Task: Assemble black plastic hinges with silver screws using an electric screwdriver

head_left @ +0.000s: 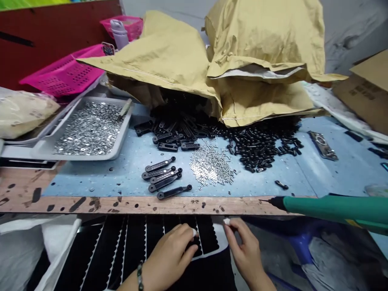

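My left hand [169, 254] is over my lap, below the table edge, its fingers loosely bent and the thumb apart, with nothing visible in it. To its right is my right hand [246, 252], with thumb and index fingertips brought together; anything between them is too small to make out. White coverings show on a fingertip of each hand. Nearest on the table are several black ridged arm-shaped parts [174, 192], laid slantwise. Beside them lies a pile of small silvery pins and nuts [212, 163]. A single small black link [281, 185] lies further right.
A green electric screwdriver [330, 208] juts in from the right. Behind are a heap of black links [257, 147], paper sacks [169, 48] and a phone-like object [323, 145]. At left stand a white tray [121, 145] of metal pieces and a pink basket [65, 76].
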Demonstrator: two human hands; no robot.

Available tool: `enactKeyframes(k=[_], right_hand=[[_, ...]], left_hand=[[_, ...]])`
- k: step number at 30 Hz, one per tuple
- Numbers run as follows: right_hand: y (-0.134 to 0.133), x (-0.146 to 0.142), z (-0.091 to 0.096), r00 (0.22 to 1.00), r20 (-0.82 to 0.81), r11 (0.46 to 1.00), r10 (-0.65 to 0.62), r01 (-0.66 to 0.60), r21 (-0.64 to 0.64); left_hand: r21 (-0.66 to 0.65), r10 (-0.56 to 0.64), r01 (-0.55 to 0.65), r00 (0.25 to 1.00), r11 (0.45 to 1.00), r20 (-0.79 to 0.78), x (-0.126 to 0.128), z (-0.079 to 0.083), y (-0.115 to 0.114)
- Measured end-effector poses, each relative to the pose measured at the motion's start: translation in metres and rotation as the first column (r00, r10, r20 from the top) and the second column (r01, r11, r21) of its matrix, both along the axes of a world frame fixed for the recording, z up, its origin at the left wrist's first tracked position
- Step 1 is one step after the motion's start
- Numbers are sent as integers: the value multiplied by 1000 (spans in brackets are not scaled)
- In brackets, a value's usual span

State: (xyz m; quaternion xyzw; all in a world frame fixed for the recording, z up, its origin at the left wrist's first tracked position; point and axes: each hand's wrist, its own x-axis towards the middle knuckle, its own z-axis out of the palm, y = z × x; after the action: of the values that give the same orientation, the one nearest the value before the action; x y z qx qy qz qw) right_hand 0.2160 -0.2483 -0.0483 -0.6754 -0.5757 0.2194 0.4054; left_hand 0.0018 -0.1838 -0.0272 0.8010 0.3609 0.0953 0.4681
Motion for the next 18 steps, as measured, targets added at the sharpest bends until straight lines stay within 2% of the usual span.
enactKeyframes(k=[1, 3, 6, 8, 12, 15, 18], right_hand=[[-18, 6, -15, 996, -6, 991, -84, 83, -101], [-41, 12, -46, 962, -47, 935, -267, 247, -253], [-40, 9, -73, 922, -33, 883, -386, 359, -302], [-26, 3, -73, 936, 29, 882, -350, 340, -326], [-2, -6, -57, 952, 114, 855, -284, 305, -419], [1, -5, -51, 943, 147, 841, -299, 334, -427], [-4, 1, -53, 942, 168, 844, -289, 334, -420]], left_hand=[[25, -27, 27, 1000, 999, -5, 8, -9, -2], [79, -69, 72, 997, 994, -40, 22, -25, -3], [117, -122, 143, 978, 983, -170, 40, -37, -3], [104, -165, 197, 952, 975, -256, 50, -38, -4], [90, -228, 271, 916, 958, -329, 68, -35, -3], [101, -246, 305, 890, 947, -384, 80, -34, 1], [119, -253, 329, 873, 937, -417, 91, -35, 4]])
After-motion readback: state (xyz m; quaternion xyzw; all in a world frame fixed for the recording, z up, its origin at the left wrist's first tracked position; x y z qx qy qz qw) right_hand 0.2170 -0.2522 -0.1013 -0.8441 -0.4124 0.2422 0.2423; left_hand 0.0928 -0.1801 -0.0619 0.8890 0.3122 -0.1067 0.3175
